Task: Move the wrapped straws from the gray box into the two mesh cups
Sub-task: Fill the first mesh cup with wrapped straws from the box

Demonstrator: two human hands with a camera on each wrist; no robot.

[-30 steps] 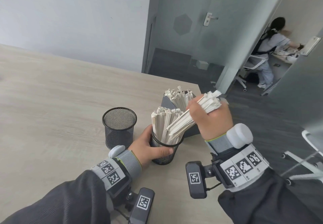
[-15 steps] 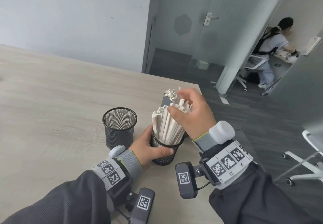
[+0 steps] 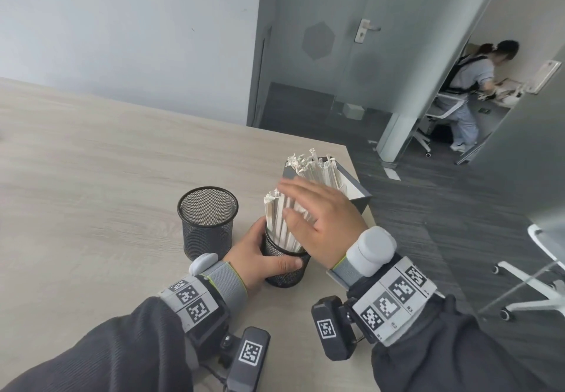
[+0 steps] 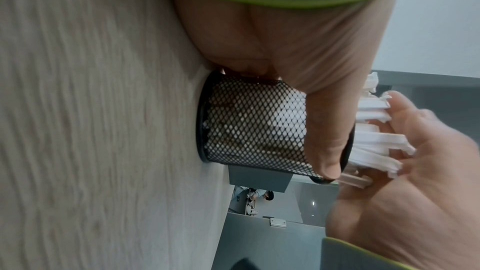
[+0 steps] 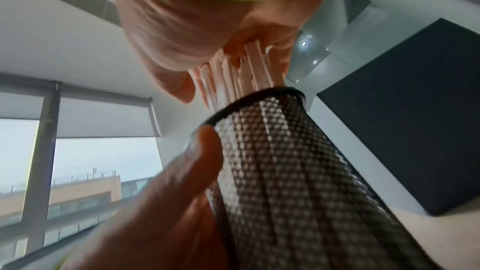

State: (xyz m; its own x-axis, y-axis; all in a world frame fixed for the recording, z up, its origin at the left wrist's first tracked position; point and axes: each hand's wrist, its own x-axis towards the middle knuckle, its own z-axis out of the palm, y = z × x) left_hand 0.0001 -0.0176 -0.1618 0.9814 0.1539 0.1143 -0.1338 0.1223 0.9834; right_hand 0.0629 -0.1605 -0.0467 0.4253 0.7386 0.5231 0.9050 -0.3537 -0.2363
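Note:
My left hand (image 3: 260,257) grips the near black mesh cup (image 3: 287,272), thumb across its front (image 4: 324,130). That cup is packed with white wrapped straws (image 3: 276,217) standing upright. My right hand (image 3: 321,217) lies flat with straight fingers on top of those straws (image 4: 374,145), palm pressing on their ends (image 5: 249,65). A second mesh cup (image 3: 208,223) stands to the left with nothing in it. The gray box (image 3: 354,196) sits behind the hands and still holds a bunch of wrapped straws (image 3: 312,164).
The cups and box stand near the right corner of a light wooden table (image 3: 91,177). Past the table edge lies dark carpet (image 3: 443,208). A seated person (image 3: 470,92) is in the far room beyond a glass door. A white chair base (image 3: 532,284) is at the right.
My right hand carried a bundle of straws into the near cup, let go of it, and now lies flat on the straw tops. The left hand has kept its grip on the cup.

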